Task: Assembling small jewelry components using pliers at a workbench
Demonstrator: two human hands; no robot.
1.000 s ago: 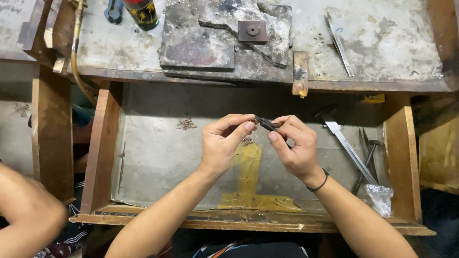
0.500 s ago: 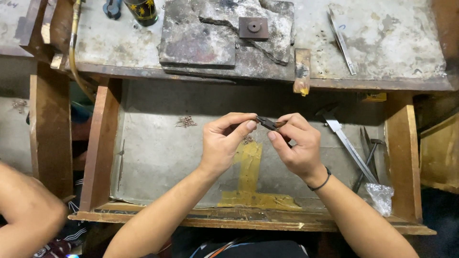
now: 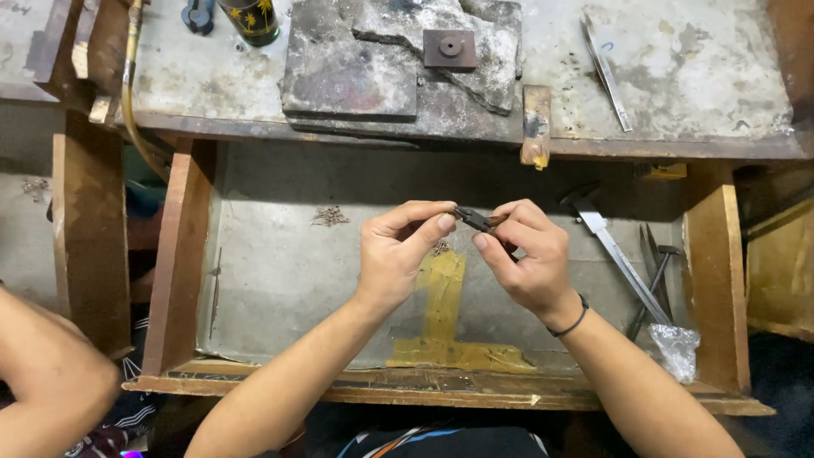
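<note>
Below the scarred workbench point(image 3: 695, 76), an open wooden drawer point(image 3: 280, 280) lined with grey sheet serves as my work tray. My right hand point(image 3: 530, 263) is closed around small dark pliers point(image 3: 475, 220), nose pointing to 9 o'clock. My left hand point(image 3: 398, 254) pinches thumb and forefinger at that nose; the piece held there is too small to identify. Judged step: bending or closing a tiny part. The next move calls for steady, light pressure. Loose small parts point(image 3: 329, 217) lie at 10 o'clock from my left hand.
</note>
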